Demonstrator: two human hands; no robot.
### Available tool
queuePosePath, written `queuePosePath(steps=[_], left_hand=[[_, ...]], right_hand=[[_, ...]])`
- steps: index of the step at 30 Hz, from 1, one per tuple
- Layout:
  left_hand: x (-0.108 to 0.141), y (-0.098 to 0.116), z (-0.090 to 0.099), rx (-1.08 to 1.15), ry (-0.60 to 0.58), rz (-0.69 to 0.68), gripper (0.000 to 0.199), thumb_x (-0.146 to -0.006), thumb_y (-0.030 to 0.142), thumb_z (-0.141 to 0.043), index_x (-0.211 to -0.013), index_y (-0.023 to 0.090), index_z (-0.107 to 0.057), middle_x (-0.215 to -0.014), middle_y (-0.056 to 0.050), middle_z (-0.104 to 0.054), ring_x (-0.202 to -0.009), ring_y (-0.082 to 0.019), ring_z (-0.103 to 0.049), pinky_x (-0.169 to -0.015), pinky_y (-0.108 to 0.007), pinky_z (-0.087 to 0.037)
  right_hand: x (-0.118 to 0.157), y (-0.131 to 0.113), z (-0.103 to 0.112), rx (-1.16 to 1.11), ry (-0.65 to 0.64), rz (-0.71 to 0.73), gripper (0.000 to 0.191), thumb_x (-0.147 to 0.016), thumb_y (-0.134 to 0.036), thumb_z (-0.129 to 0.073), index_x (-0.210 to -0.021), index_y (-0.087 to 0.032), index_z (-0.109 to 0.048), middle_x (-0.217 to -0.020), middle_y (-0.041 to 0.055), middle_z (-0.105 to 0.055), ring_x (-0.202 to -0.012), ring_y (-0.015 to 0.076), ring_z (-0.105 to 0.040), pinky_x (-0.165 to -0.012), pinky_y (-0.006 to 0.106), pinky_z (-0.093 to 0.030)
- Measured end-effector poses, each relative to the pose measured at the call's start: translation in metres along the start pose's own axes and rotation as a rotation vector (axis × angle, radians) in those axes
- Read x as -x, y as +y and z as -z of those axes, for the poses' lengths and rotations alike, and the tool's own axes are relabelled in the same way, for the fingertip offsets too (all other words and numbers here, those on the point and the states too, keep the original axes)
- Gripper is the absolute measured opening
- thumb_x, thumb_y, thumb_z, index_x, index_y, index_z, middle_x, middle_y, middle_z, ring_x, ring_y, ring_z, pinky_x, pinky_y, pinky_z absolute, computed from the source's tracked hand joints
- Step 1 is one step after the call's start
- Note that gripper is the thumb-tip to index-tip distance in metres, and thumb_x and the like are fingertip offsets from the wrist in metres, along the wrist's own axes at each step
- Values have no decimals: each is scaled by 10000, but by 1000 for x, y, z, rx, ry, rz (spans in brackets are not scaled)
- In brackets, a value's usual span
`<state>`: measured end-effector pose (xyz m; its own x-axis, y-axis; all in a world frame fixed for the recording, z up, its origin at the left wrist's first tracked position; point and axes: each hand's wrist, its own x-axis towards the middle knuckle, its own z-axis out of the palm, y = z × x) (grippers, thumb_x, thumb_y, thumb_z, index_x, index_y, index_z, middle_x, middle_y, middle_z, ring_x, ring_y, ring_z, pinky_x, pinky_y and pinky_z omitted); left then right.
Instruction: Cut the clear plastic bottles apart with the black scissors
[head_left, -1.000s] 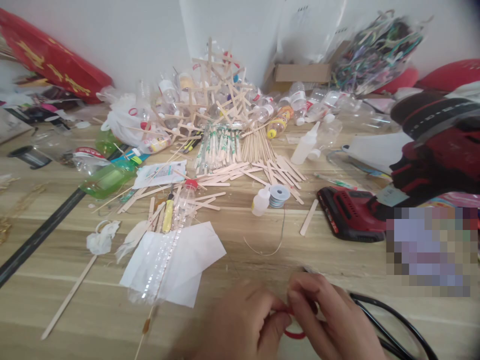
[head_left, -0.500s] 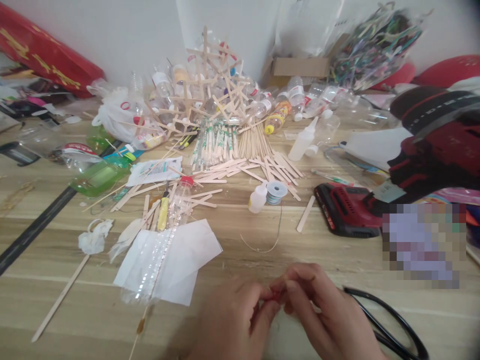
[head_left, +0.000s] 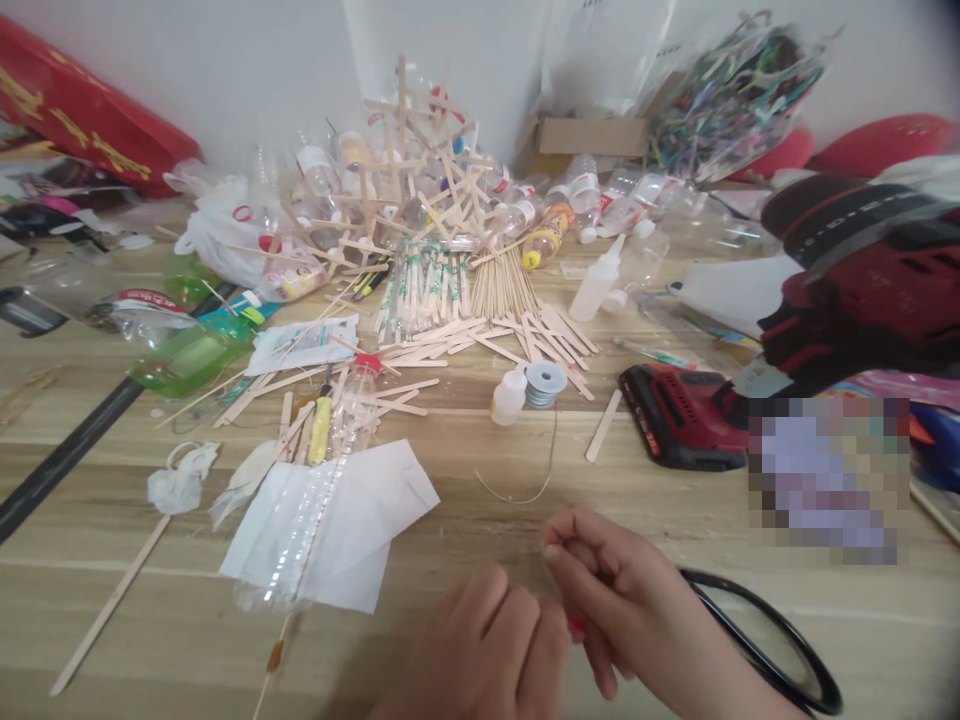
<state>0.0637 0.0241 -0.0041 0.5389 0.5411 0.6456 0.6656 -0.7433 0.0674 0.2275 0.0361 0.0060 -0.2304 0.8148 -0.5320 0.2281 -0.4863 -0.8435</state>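
Grey-blue plastic, wound with thin wire, forms the small round spool used here as reference. On the near side of the spool, two bare hands meet about a small red piece, of which only a sliver shows beside the right hand's fingers; its form cannot be made out. The right hand has bent fingers, thumb tip near the forefinger as in a pinch; what lies within, if anything, is hidden. The left hand is curled, knuckles up and blurred; whether it grips anything cannot be told. As to stage, handling of the red piece appears under way and unfinished, since it is seen fixed to nothing. Left of the spool lies a clear ribbed plastic bottle, its red cap in place, with a thin pale stick projecting at its near end, perhaps a part-made assembly. Beyond the spool, loose flat pale wooden sticks lie apparently unjoined, while a lattice of crossed wooden sticks farther back appears already joined
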Motion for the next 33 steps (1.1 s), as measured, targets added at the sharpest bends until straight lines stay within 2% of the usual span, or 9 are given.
queuePosePath(steps=[4,13,18,21,23,25,27,31,33], left_hand=[[0,1,1,-44,24,-47,318,-948,-6,-367,-883,119,-652,-533,22,-569,-454,-150,-516,-449,-291,-340],[1,1,3,-12,-9,-103,301,-970,14,-381,-926,101,-666,-541,25,-580,-468,-154,-546,-464,-283,-413],[11,2,0,148,-114,11,307,-993,65,-372,-921,138,-661,-608,4,-611,-528,-166,-556,-553,-293,-469],[14,1,-1,387,-203,228,231,-972,115,-471,-872,185,-666,-696,-9,-650,-629,-168,-592,-624,-280,-475],[10,0,2,599,-344,528,160,-924,154,-554,-853,207,-687,-711,5,-644,-650,-155,-580,-601,-256,-435],[3,-2,7,827,-517,892,107,-875,227,-611,-813,207,-696,-633,37,-567,-570,-126,-486,-538,-242,-350],[-6,-6,11,1036,-590,1174,151,-834,329,-651,-798,189,-693,-576,63,-476,-531,-107,-376,-518,-243,-270],[-17,-16,13,1281,-414,1444,306,-705,456,-771,-743,166,-679,-563,77,-436,-555,-95,-306,-551,-248,-224],[-17,-19,11,1361,-306,1529,347,-654,473,-822,-714,162,-679,-557,76,-448,-556,-91,-311,-556,-248,-220]], right_hand=[[-7,0,3,11,-110,-101,370,-783,-576,-536,-818,-216,-457,-493,-103,-515,-292,43,-448,-283,114,-199],[-10,2,3,60,-121,-117,304,-739,-512,-499,-813,-218,-479,-474,-108,-520,-284,47,-444,-258,115,-199],[-10,0,5,36,-125,-96,289,-735,-501,-519,-790,-220,-479,-454,-107,-497,-276,49,-403,-265,130,-184],[-11,0,4,11,-103,-35,313,-744,-520,-529,-793,-214,-491,-481,-101,-496,-293,46,-375,-287,141,-231],[-10,0,3,20,-86,30,309,-770,-511,-537,-779,-204,-506,-510,-87,-500,-321,47,-386,-319,150,-275],[-10,1,3,14,-51,102,304,-797,-496,-556,-790,-193,-529,-559,-63,-528,-368,59,-442,-363,160,-314],[-8,1,5,-13,28,182,300,-829,-486,-562,-851,-187,-564,-577,-47,-545,-428,88,-503,-412,180,-367],[-3,0,10,127,318,491,191,-913,-357,-542,-887,-196,-641,-609,-19,-567,-515,122,-547,-480,208,-426],[0,1,10,282,386,674,143,-915,-261,-560,-827,-213,-662,-644,-11,-583,-539,116,-549,-504,204,-440]])
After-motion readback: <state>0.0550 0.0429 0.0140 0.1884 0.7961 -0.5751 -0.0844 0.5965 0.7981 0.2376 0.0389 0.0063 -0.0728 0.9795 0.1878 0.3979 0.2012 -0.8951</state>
